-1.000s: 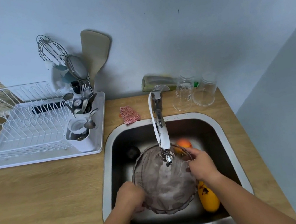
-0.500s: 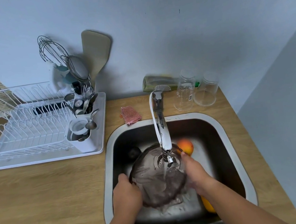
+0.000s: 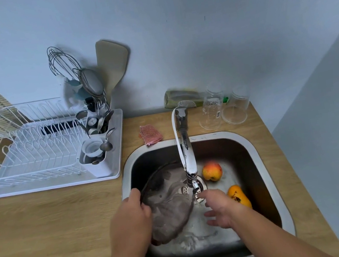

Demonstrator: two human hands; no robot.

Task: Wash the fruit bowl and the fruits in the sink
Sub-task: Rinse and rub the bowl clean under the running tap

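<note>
A smoky transparent fruit bowl (image 3: 168, 204) stands tilted on its edge in the left half of the steel sink (image 3: 254, 150). My left hand (image 3: 131, 217) grips its near-left rim. My right hand (image 3: 218, 208) is off the bowl, fingers spread, just under the tap spout (image 3: 189, 169), where water runs. A red-yellow apple (image 3: 212, 170) lies at the back right of the basin. An orange-yellow fruit with dark spots (image 3: 239, 196) lies by the right wall, partly behind my right wrist.
A white dish rack (image 3: 35, 154) with a cutlery holder and utensils stands on the wooden counter to the left. A pink scrub cloth (image 3: 150, 133) lies behind the sink. Two clear glasses (image 3: 223, 109) and a green bottle (image 3: 181, 99) sit at the back right by the wall.
The bowl has tipped from flat under the tap onto its edge at the left. My right hand has let go of the rim and opened, uncovering the drain and both fruits.
</note>
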